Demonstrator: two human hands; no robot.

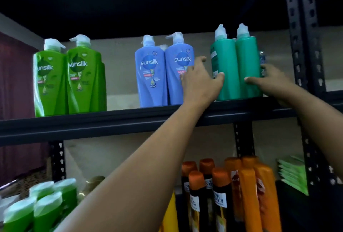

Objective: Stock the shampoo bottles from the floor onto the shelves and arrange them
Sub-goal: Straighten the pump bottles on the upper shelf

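Nearest to my camera is the left forearm, which rises from the bottom of the view to the upper shelf (111, 124). At its end the left hand (201, 81) sits in the gap between the blue bottles (167, 76) and the teal bottles (235, 66). Its thumb lies on the front of the left teal bottle, and the other fingers (199, 60) reach behind, loosely spread and curved, so I read it as a partial hold on that bottle's side. The right hand (269, 81) is at the other flank of the pair: the thumb presses on the front of the right teal bottle and the rest of the fingers go behind it, where I cannot tell how they lie.

So the teal pair stands exactly between my two hands, upright, long axis vertical, pump heads on top, labels turned away from me. Both hands are about equally near. I judge the coming move is a squeeze together and a turn or slide of the pair, and it depends on pushing low on the bodies, because tall bottles tip easily. Further left the green bottles (68, 81) stand well apart.
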